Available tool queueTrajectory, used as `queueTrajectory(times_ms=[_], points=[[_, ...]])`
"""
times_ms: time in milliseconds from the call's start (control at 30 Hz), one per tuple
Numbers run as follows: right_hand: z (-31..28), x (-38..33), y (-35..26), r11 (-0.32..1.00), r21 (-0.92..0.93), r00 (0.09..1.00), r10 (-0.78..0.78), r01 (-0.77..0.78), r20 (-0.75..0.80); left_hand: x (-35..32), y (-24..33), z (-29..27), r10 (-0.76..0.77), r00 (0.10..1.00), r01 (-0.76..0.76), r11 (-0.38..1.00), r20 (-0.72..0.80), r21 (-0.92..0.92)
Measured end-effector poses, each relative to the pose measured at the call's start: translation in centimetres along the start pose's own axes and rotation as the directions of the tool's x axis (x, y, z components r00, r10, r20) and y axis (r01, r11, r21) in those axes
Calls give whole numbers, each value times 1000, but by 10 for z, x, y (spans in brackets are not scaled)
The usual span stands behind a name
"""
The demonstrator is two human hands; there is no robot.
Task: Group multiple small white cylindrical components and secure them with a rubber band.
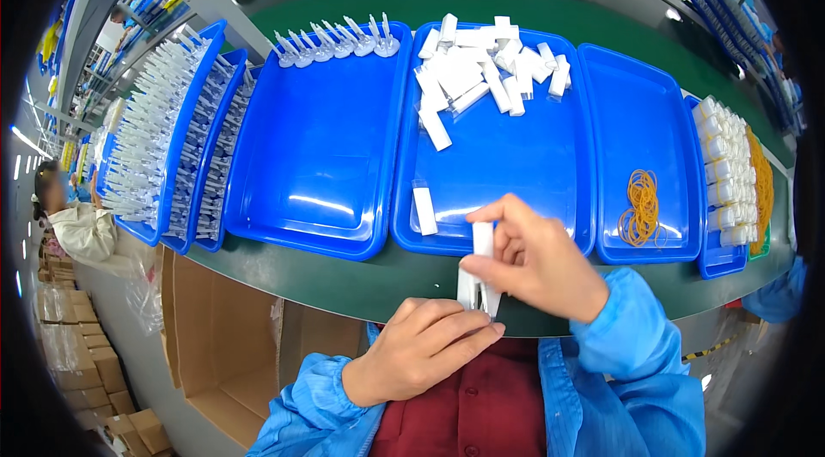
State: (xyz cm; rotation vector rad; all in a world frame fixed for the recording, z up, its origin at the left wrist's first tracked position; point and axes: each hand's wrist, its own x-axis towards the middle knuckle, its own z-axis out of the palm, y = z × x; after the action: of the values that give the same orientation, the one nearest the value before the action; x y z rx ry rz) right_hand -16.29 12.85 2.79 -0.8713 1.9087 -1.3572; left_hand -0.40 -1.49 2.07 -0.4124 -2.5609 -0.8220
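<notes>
Smooth white straight-edged packaging (467, 287) (whether one piece or several cannot be told) is held at the green table's (344, 283) near edge, its top pinched by the right hand's (543, 261) thumb and forefinger, its bottom gripped by the left hand's (425, 341) curled fingers. In the glossy middle tray (516, 165), one oblong white box (424, 210) is separated from a heap (460, 75); one tangle of thin orange rubber bands (638, 210) is seen farther right.

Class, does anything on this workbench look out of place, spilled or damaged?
One white packet lies alone near the front rim of its blue tray, apart from the loose white heap; mildly odd, perhaps deliberate. Nothing looks spilled or damaged, but the left hand and right hand partly hide the white item they hold.
</notes>
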Motion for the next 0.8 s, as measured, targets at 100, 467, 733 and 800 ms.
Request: queueTrajectory(times_ms=[100, 467, 733, 800], points=[[-2, -1, -3, 946, 293, 981, 171, -137, -95, 4, -4, -8, 6, 1000, -6, 996, -6, 87], [45, -7, -6, 903, 424, 982, 22, 62, -190, -11, -26, -9, -99, 961, 141, 979, -259, 148], [30, 63, 15, 306, -792, 740, -623, 529, 254, -30, -39, -16, -249, 828, 335, 938, -503, 86], [28, 62, 17, 351, -809, 814, -527, 471, 246, -30, -37, -17, -264, 833, 334, 941, -486, 62]])
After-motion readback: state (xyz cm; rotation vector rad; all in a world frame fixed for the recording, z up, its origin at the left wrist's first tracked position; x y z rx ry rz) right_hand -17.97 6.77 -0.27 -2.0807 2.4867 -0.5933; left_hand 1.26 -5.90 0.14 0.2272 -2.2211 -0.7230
